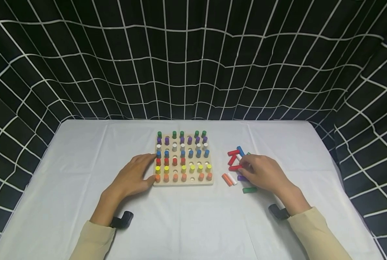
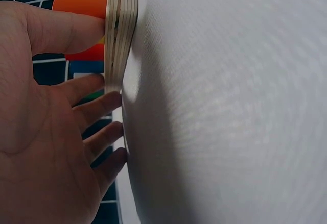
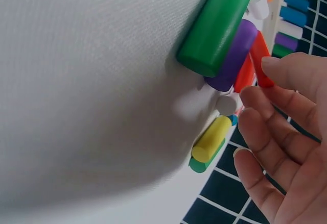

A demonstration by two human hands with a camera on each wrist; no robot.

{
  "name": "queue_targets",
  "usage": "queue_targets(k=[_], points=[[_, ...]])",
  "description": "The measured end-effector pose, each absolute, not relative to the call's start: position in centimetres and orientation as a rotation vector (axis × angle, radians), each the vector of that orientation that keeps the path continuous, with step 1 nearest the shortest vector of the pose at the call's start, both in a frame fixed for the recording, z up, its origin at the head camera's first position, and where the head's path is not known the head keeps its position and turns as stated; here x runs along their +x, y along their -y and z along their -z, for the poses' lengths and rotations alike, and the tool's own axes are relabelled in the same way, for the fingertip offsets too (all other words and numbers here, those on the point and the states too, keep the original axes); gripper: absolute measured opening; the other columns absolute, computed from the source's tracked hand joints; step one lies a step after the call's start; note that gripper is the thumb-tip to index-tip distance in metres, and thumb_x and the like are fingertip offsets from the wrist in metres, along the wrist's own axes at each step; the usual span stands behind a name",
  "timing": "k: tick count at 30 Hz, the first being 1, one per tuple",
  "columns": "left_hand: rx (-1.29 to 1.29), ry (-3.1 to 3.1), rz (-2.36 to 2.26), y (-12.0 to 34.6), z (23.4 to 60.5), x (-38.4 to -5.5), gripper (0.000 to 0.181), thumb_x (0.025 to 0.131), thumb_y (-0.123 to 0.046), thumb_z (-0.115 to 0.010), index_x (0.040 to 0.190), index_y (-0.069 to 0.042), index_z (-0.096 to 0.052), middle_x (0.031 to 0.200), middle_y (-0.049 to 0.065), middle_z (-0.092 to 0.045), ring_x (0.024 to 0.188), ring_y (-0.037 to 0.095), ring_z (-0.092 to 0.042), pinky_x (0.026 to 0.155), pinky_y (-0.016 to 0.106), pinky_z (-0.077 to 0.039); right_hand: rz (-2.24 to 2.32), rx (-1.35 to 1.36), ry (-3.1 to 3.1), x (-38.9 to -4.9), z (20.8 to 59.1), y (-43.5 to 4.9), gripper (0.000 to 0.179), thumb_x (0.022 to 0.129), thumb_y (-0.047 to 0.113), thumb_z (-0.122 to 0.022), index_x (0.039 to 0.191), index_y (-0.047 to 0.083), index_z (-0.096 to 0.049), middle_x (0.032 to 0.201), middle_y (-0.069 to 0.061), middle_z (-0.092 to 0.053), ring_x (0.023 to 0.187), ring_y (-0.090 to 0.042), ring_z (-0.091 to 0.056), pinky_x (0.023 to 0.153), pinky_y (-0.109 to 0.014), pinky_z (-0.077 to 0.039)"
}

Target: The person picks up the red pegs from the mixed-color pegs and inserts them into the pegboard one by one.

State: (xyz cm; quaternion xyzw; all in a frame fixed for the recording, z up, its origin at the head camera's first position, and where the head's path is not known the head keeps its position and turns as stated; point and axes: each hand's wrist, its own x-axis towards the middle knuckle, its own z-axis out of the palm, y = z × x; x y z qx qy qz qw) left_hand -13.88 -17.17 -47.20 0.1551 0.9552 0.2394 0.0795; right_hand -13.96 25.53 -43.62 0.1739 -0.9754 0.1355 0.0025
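A wooden pegboard [image 1: 183,183] holds rows of colored pegs: green, purple, white, blue, red, yellow and orange, with some holes bare. My left hand [image 1: 133,176] rests against its left side; in the left wrist view the thumb [image 2: 66,32] touches the board's edge [image 2: 120,35] and the other fingers are loosely extended. To the board's right, my right hand [image 1: 265,172] pinches a red peg [image 3: 262,60] between thumb and index finger, at the loose pegs. Near it lie a purple peg [image 3: 235,55], a green peg [image 3: 217,27] and a yellow peg [image 3: 212,139].
Other loose pegs lie right of the board, among them an orange peg [image 1: 227,180], a white peg [image 1: 232,178] and a blue peg [image 1: 240,150]. A white cloth [image 1: 193,224] covers the table. Black curtains with a white grid [image 1: 187,72] stand behind and at the sides.
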Motion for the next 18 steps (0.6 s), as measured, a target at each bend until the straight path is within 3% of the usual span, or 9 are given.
queue_targets(k=[9, 18], points=[[0.476, -2.856, -0.711, 17.03, 47.16, -13.91, 0.077, 0.093, -0.036, -0.065, 0.163, -0.012, -0.041, 0.166, 0.014, -0.047, 0.156, 0.037, -0.04, 0.129, 0.059, -0.036, -0.457, 0.54, 3.037, -13.49, 43.09, -25.29, 0.02, 0.091, 0.021, -0.081, 0.107, 0.01, -0.079, 0.093, -0.002, -0.079, 0.082, -0.016, -0.068, 0.079, -0.044, -0.063], [0.465, -2.855, -0.707, 16.98, 47.12, -13.82, 0.077, 0.093, -0.036, -0.065, 0.163, -0.013, -0.041, 0.166, 0.013, -0.047, 0.157, 0.038, -0.04, 0.129, 0.061, -0.036, -0.48, 0.577, 3.033, -13.79, 42.92, -24.86, 0.019, 0.091, 0.015, -0.079, 0.109, 0.009, -0.078, 0.094, -0.001, -0.076, 0.078, -0.013, -0.063, 0.072, -0.034, -0.057]])
